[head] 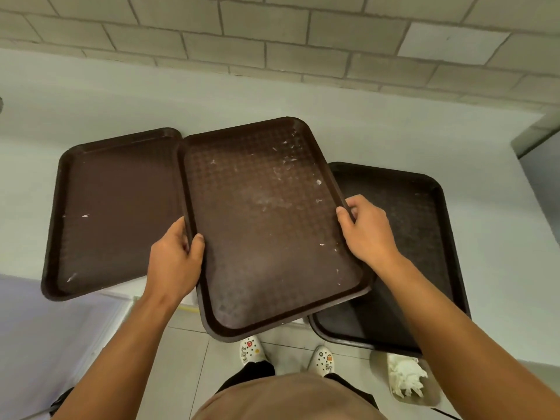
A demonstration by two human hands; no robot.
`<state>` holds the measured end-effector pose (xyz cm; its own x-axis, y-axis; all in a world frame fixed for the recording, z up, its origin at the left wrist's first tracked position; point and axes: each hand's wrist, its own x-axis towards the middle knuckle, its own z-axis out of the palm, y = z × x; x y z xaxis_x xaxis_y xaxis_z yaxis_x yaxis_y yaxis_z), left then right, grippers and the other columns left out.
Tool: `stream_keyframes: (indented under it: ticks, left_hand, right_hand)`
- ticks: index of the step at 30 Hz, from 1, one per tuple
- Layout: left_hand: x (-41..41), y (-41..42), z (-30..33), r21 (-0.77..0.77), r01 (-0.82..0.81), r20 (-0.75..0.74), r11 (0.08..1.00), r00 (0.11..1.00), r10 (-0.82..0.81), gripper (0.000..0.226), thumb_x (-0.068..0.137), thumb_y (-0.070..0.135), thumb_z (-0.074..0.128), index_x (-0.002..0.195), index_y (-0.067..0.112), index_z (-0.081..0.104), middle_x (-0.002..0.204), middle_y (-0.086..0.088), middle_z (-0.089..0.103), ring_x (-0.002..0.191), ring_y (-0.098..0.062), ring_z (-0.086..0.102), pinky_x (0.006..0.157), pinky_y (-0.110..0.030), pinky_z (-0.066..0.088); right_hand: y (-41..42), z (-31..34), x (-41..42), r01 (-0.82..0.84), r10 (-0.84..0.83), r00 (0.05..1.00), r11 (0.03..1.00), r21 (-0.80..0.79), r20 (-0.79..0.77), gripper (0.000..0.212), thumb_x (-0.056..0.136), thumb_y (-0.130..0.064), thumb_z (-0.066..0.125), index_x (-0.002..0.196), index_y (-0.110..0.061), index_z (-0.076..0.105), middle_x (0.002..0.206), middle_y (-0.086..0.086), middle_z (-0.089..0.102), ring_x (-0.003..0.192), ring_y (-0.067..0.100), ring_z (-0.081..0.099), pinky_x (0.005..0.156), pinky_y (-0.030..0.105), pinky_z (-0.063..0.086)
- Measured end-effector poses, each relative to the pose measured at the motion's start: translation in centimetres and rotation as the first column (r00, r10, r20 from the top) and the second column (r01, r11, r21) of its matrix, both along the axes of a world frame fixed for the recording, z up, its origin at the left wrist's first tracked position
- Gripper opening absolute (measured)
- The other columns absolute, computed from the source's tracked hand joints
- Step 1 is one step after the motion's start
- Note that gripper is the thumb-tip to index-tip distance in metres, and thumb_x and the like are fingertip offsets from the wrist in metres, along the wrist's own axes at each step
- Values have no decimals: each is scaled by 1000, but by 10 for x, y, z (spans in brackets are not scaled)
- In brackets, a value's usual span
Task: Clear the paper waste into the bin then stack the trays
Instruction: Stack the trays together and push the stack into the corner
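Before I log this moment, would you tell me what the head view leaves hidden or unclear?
- Right tray: left part hidden under the middle tray.
- Bin: upper part hidden by the right tray, side by the forearm.
- Fingers of the left hand and right hand: hidden beneath the middle tray's rim.

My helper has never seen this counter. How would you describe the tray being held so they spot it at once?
On the white counter below the brick wall lie three brown trays. The held tray is the middle one, overlapping its neighbours. Only it is gripped by the left hand and right hand, and it carries the most white paper flecks.
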<state>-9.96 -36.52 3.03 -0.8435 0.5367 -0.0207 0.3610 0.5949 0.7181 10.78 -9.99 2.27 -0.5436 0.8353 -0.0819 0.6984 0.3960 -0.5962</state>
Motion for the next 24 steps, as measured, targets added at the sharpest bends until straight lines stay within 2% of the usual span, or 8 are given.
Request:
stream_keyframes:
  ticks: [4,8,10,13,17,20,24]
  left_hand:
    - [19,24,-2,15,64,10,998,998,-64,34,99,25,55,133,28,56,68,1,62,64,-8,61,64,-21,50]
    - [43,55,-4,12,127,-4,992,992,-127,43,99,23,56,141,21,51,62,1,56,59,-11,57,59,-18,42]
    - [54,71,-7,-2,170,-12,986,985,-170,43,100,24,56,142,21,50,63,0,56,60,-12,57,58,-16,41]
    - [72,96,-11,-34,217,-24,976,976,-217,42,100,26,55,141,18,51,63,5,54,61,-10,56,58,-10,36]
    - [97,121,-15,-48,263,1,964,965,-263,48,101,30,53,146,18,46,67,3,57,66,-12,59,67,-18,43]
    - [112,135,-19,-62,293,3,954,956,-293,48,101,30,53,147,18,46,67,3,59,67,-12,61,75,-25,49]
    - [126,148,-30,-109,315,7,943,949,-316,52,101,34,54,149,18,43,72,7,61,70,-10,61,88,-32,54]
  right_hand:
    - [8,3,43,70,-70,997,998,-7,-35,24,102,-40,52,119,-23,58,82,-11,64,73,6,63,66,24,50]
    - [19,3,86,137,-137,989,991,-2,-46,27,103,-40,51,121,-22,57,81,-10,63,73,6,63,62,19,45]
    - [26,2,106,182,-182,983,983,15,-36,29,103,-41,51,124,-21,57,85,-9,63,76,7,62,67,21,48]
    - [35,0,133,232,-232,972,972,21,-35,33,103,-41,51,127,-19,57,95,-2,68,84,14,65,80,31,56]
    - [44,-3,169,280,-278,960,960,35,-36,35,103,-40,50,128,-17,58,105,4,70,92,22,67,86,36,57]
    - [48,-8,191,295,-294,955,955,27,-25,33,104,-39,50,127,-17,58,106,5,69,89,21,65,80,31,53]
    - [51,-15,211,309,-309,951,951,8,-20,31,103,-37,50,124,-16,59,105,6,71,88,23,67,78,31,53]
